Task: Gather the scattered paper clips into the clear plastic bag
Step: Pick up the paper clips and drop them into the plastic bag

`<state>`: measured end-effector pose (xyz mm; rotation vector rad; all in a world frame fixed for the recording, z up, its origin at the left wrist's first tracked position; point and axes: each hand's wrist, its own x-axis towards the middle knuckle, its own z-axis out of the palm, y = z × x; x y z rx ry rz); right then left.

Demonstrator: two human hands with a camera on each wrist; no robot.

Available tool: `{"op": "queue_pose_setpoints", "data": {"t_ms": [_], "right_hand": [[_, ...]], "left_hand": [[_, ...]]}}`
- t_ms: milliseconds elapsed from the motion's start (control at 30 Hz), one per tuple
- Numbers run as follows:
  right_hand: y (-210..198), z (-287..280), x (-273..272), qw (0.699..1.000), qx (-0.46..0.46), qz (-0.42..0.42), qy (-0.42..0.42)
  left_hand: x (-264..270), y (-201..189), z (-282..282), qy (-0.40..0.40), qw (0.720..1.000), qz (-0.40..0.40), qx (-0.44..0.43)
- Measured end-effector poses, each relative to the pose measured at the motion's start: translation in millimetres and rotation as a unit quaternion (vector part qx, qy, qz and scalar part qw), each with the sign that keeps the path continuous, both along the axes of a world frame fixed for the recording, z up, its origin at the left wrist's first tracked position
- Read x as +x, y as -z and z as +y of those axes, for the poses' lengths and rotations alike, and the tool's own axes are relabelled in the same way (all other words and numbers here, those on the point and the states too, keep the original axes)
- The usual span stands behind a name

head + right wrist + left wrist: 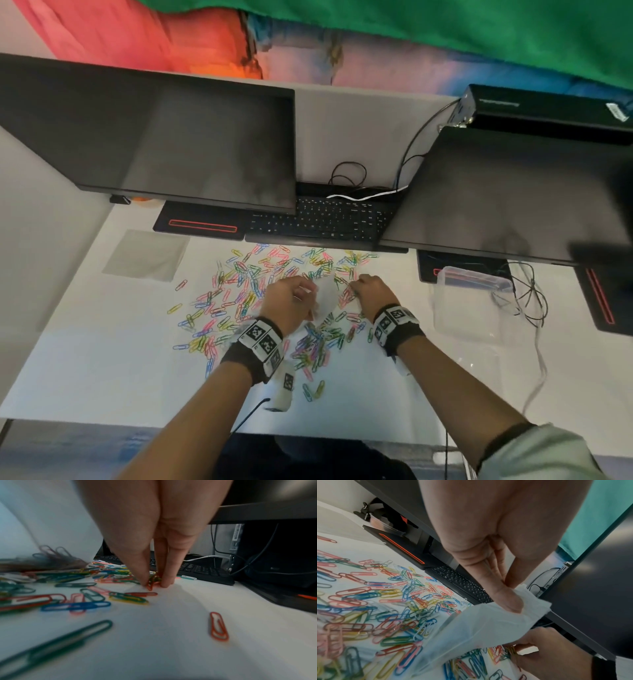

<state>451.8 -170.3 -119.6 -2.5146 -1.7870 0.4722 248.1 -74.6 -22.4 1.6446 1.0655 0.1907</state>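
Observation:
Several coloured paper clips (246,291) lie scattered over the white desk (102,370). My left hand (291,301) pinches the top edge of the clear plastic bag (325,298) and holds it up above the clips; the left wrist view shows the bag (479,626) hanging from thumb and fingers (506,601). Some clips show through the bag (56,555) in the right wrist view. Just right of the bag, my right hand (371,289) is down on the desk, its fingertips (145,580) pinching a small bunch of clips (153,580).
Two dark monitors (171,144) overhang the back of the desk, with a black keyboard (318,219) between them. A clear plastic box (472,281) and loose cables (527,298) sit at the right. A grey sheet (147,255) lies at the left.

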Motion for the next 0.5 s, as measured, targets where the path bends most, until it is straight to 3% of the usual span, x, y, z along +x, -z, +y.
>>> {"op": "queue_pose_setpoints", "data": {"t_ms": [100, 167, 267, 300, 400, 467, 500], "right_hand": [[-2.2, -3.8, 3.5, 0.999, 0.01, 0.011, 0.051], [-6.4, -9.2, 10.5, 0.988, 0.053, 0.053, 0.132], [-15.2, -22.4, 22.2, 0.933, 0.121, 0.186, 0.284], [-20.5, -27.1, 24.6, 0.889, 0.143, 0.271, 0.341], [-49.6, -36.9, 17.8, 0.675, 0.198, 0.567, 0.429], [-69.6, -40.1, 4.6, 0.599, 0.208, 0.655, 0.41], [-76.5, -40.6, -3.2, 0.592, 0.201, 0.672, 0.397]], "left_hand": [[3.7, 0.7, -3.5, 0.006, 1.0, 0.009, -0.001], [4.9, 1.0, -5.4, 0.011, 1.0, 0.008, 0.0], [6.3, 3.6, -6.6, 0.02, 1.0, 0.014, 0.004], [7.2, 4.7, -6.7, 0.022, 1.0, 0.017, 0.004], [12.0, 6.1, -7.1, 0.026, 0.999, 0.02, 0.007], [18.1, 5.7, -8.9, 0.03, 0.999, 0.028, 0.004], [21.3, 5.5, -10.4, 0.031, 0.999, 0.032, 0.003]]}}
